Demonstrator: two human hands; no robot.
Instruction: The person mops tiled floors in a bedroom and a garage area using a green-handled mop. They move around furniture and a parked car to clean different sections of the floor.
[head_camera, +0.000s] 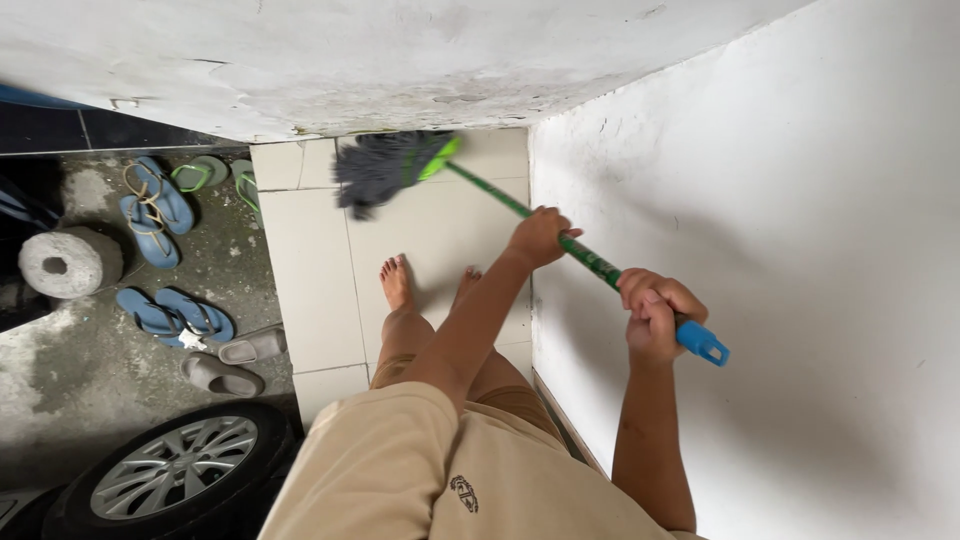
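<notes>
Left hand (540, 236): closed around the green mop handle (520, 212), partway down the shaft.
Right hand (655, 318): clenched on the upper handle, just below the blue end cap (702, 342).
Mop head (385, 166): dark grey strings on a bright green clamp, down on the pale floor tiles (310, 270), close to the foot of the far wall (350, 60).
Bare feet (397, 283): planted on the tiles, behind the mop head and apart from it.
Right edge: white wall (780, 250) running hard alongside the handle and right forearm; hardly any gap there.
Left edge: tiled strip ending in a straight step down to rough grey concrete (90, 360).
Open room: narrow tile lane between step and wall, mostly bare ahead of the feet.
On the concrete: blue flip-flops (150, 210), green sandals (205, 175), a second blue pair (175, 315), grey slides (235, 362), a round concrete block (68, 262), a car wheel (175, 465).
Containers: none in sight.
</notes>
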